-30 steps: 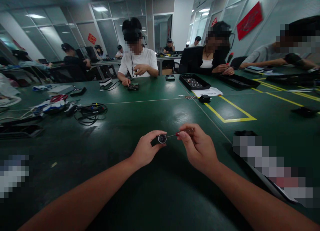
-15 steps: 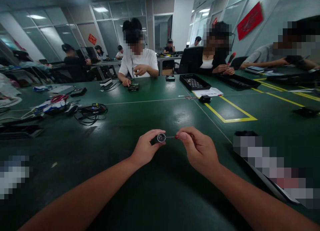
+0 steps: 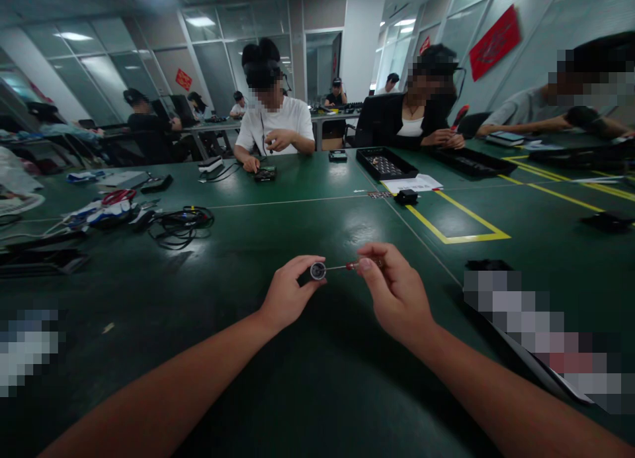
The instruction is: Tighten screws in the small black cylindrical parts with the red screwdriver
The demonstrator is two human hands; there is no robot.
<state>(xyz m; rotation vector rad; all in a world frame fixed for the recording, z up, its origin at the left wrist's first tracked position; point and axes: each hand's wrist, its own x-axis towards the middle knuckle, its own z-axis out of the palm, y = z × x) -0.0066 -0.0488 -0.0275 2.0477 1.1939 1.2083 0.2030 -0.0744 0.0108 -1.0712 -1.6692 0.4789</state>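
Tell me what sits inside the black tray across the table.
The black tray holds rows of tiny parts, too small to identify. Its near wall hides the front of the floor. A white sheet of paper lies just in front of it.

L arm (image 3: 198,372): bare, no sleeve | R arm (image 3: 496,392): same | no gloves/rings

At lower centre of the frame the left hand (image 3: 288,296) and right hand (image 3: 397,292) meet above the table (image 3: 297,392) — a small round part (image 3: 318,271) between them, a thin tool (image 3: 350,267) to its right. A cable bundle (image 3: 181,223) lies at middle left; a tray (image 3: 385,163) sits upper right of centre, before a seated person (image 3: 411,117).
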